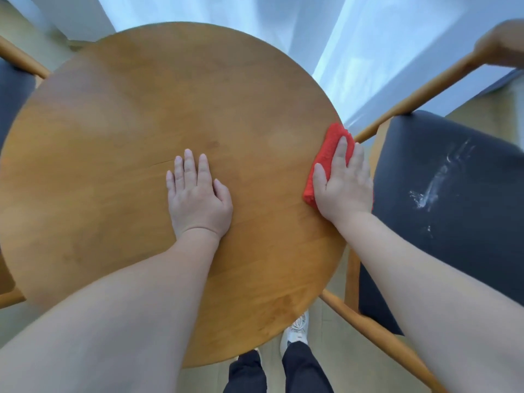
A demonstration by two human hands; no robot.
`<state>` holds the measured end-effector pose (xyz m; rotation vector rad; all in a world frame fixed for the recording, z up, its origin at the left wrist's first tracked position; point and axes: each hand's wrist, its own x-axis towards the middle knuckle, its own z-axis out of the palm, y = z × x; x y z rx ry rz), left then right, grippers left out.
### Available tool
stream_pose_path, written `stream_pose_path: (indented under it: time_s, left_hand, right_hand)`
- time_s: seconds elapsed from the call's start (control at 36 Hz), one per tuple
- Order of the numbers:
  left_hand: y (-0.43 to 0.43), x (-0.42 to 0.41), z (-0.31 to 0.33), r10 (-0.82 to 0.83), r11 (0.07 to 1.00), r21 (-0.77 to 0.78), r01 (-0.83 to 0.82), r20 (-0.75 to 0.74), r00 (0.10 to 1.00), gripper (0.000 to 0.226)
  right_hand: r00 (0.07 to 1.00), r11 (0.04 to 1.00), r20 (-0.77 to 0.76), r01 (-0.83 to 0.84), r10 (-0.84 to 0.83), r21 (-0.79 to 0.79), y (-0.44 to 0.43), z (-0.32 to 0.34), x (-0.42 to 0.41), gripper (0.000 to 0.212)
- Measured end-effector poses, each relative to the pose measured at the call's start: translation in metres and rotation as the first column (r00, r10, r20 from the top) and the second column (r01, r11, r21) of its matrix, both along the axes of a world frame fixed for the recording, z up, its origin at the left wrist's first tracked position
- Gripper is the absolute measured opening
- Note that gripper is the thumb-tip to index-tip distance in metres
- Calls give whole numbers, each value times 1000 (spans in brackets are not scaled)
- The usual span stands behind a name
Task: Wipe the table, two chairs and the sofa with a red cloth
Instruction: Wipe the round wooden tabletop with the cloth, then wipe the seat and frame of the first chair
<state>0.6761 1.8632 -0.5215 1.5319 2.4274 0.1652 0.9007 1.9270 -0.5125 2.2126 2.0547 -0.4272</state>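
Left hand (198, 197): lay flat, palm down, near the middle of the round wooden table (127, 114). Its fingers were straight and close together and held nothing.

Right hand (344, 185): pressed flat on the red cloth (326, 153), fingers extended, thumb spread to the left over the fabric.

The cloth was folded and sat at the table's right edge, mostly under the right hand, with its far end showing past the fingertips.

Table top: orange-brown, grain visible, with a thin dark line just beyond the left fingertips.

Right chair (465, 154): wooden rails and a dark padded seat with a white smear (433, 185) across it. Left chair (14, 92): only partly in frame, same rail and dark seat.

A pale curtain (226, 12) hung behind the table. Below the table's near edge, dark trousers (303, 370) and a white shoe (295, 333) stood on a light floor (337, 373).
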Motion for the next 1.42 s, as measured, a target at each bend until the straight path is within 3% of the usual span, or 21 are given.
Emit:
stream_pose_path:
  time_s: [0.33, 0.47, 0.58, 0.81, 1.03, 1.11, 1.25, 1.42]
  left_hand:
    - [-6, 1, 12, -41, 988, 155, 26, 90, 995, 45]
    - [-20, 39, 48, -199, 956, 256, 141, 217, 956, 43]
    - [-47, 79, 79, -340, 929, 259, 264, 319, 884, 41]
    - [-70, 144, 131, -457, 872, 99, 479, 516, 724, 40]
    - [-67, 232, 179, -196, 903, -107, 415, 759, 621, 27]
    - [-64, 268, 195, -155, 921, -114, 374, 772, 616, 22]
    - [-52, 316, 216, -120, 950, -93, 299, 774, 622, 25]
    - [-38, 343, 224, -57, 977, -75, 202, 813, 579, 31]
  right_hand:
    - [967, 978, -195, 136, -166, -159, -79, 17, 22, 73]
    - [949, 948, -207, 180, -238, -263, -80, 41, 41, 57]
    - [915, 939, -308, 167, -261, -300, -95, 65, 59, 42]
    - [825, 936, -524, 17, -213, -353, -125, 121, 106, 36]
    - [713, 918, -685, -158, -148, -363, -125, 174, 178, 36]
    - [742, 899, -666, -238, -77, -368, -119, 193, 214, 47]
    - [799, 863, -589, -378, 122, -335, -108, 210, 265, 95]
    - [769, 875, -630, -373, 105, -309, -96, 215, 284, 129]
